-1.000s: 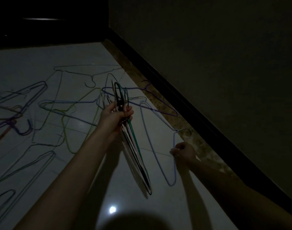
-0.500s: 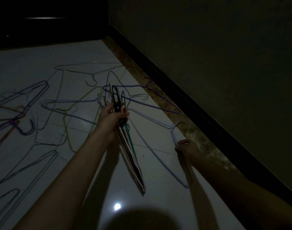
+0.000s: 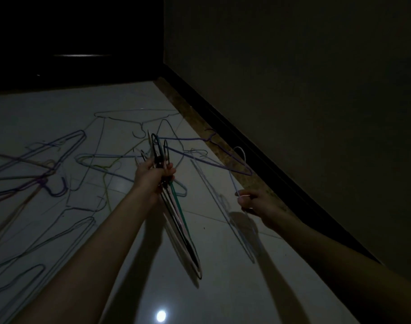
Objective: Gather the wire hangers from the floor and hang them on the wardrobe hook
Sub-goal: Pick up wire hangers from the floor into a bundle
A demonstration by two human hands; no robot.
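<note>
Since half a second ago the pale blue hanger (image 3: 243, 228) has come off the floor: its hook, which lay near the skirting, now stands up above the right hand, and its body hangs tilted below it, blurred. The bundle in the left hand looks little changed.

The right hand (image 3: 256, 203), nearest on the right, has fingers curled round the neck of that pale blue hanger, pinching the wire. The left hand (image 3: 154, 177), further out and to the left, grips a bundle of hangers (image 3: 176, 220) at their necks, fingers wrapped tight; the hooks stick up past the knuckles and the bodies slant down toward the camera (green, black and pale wires can be told apart, the count cannot).

On the tiled floor (image 3: 223, 288) a bright spot of light reflects near the bottom edge. Beyond the hands more loose hangers (image 3: 59, 160) lie scattered and overlapping, mostly to the left, among them a purple hanger (image 3: 207, 161) lying near the skirting, just past the right hand. A dark skirting board (image 3: 258, 148) runs along the wall (image 3: 293, 78) on the right. At the far end stands something dark, too dim to make out.
</note>
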